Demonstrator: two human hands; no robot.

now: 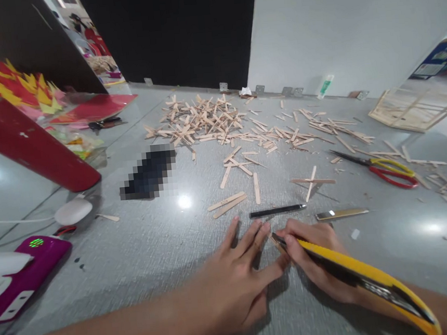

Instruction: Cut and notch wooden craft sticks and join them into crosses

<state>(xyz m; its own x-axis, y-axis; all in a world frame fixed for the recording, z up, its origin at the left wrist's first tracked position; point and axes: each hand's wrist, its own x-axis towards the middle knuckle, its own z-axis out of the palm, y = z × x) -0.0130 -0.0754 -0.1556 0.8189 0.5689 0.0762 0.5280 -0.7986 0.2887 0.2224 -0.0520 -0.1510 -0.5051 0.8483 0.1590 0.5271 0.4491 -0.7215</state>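
A grey, finely textured tabletop [139, 279], streaked with light reflections, is backed by a black panel [176, 31] and a pale panel [344, 26], along whose foot small metal brackets are fixed; at the upper left, a cluttered room is glimpsed beyond. A red cylinder [37, 142] is seen at the left, with red and yellow paper flames [16, 86] behind it. The middle of the table is strewn with a heap of wooden sticks [203, 117], many joined into stars. The left hand [236, 276] is laid on the table, its fingers spread wide. By the right hand [329, 283] a yellow cutter [370, 277] is gripped, fingers closed near its blade end; pale lettering is carried on the dark inlay — too blurred to be read. A purple device [40, 262] is marked with lit green lines and white labels, also illegible. Farther right, a stick frame [395, 121] and red-and-yellow-handled scissors [374, 162] are found. A black pen [278, 210] is placed just beyond the hands. Smallest, a wooden piece [278, 245] is met by the cutter's tip between the hands — how firmly it is pinned cannot be told.
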